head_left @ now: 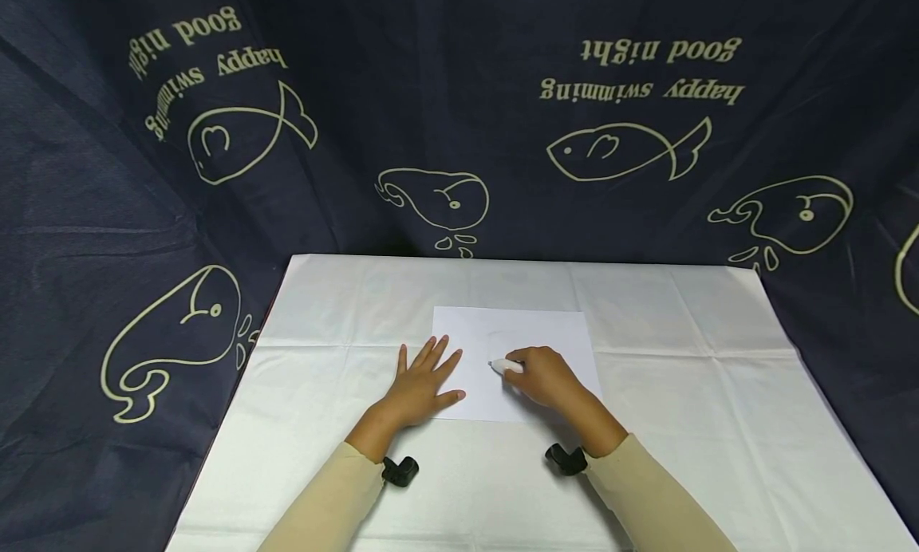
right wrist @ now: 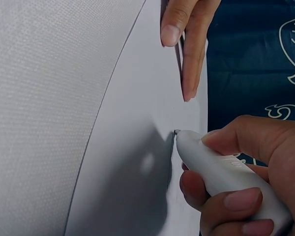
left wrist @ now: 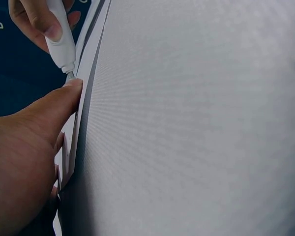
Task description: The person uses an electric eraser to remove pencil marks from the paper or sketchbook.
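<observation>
A sheet of white paper (head_left: 531, 325) lies on the white cloth, with a faint grey mark on its upper middle. My left hand (head_left: 422, 388) rests with fingers spread over the paper's left edge; its thumb (left wrist: 64, 101) points toward the tool in the left wrist view. In my right hand (head_left: 542, 374) is a thick white pen-like tool (right wrist: 211, 164) with a narrow tip, gripped between thumb and curled fingers. The tip meets the paper near its middle, a short way right of the left hand. The tool's rear end is partly hidden by the right hand.
White cloth (head_left: 682, 392) with fold creases covers the table. A dark blue curtain (head_left: 502, 73) printed with fish, whales and lettering hangs behind and along the sides. Black wrist cameras sit at both cuffs, the left one (head_left: 400, 471) and the right one (head_left: 565, 459).
</observation>
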`<state>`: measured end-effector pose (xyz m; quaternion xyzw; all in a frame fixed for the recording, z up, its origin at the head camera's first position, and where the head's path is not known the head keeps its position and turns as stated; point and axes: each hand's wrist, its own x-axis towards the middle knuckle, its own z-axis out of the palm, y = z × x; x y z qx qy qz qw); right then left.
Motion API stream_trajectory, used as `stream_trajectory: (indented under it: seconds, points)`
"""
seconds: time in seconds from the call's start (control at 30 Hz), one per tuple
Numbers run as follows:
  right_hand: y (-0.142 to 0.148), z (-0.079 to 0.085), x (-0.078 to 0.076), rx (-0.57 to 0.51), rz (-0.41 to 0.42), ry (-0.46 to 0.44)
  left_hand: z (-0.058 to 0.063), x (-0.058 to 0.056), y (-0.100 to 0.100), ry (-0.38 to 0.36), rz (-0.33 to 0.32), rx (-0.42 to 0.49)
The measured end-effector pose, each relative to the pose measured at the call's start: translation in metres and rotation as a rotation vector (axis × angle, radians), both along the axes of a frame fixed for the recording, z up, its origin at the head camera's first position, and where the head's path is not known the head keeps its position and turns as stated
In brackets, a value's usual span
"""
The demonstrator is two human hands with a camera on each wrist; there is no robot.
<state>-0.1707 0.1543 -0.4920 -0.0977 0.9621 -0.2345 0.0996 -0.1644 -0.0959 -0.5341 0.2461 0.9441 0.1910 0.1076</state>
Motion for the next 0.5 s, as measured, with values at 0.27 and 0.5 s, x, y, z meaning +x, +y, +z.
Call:
stream_trajectory:
  seconds: [0.27, 0.5]
  points:
    - [-0.0007, -0.0017, -0.0044, 0.006, -0.005, 0.017, 0.0007, 0.0002, 0.0004, -0.002, 0.002, -0.004]
    - [0.0, -0.0011, -0.003, 0.019, 0.0, -0.016, 0.0011, 0.0003, 0.0007, -0.007, 0.004, 0.0]
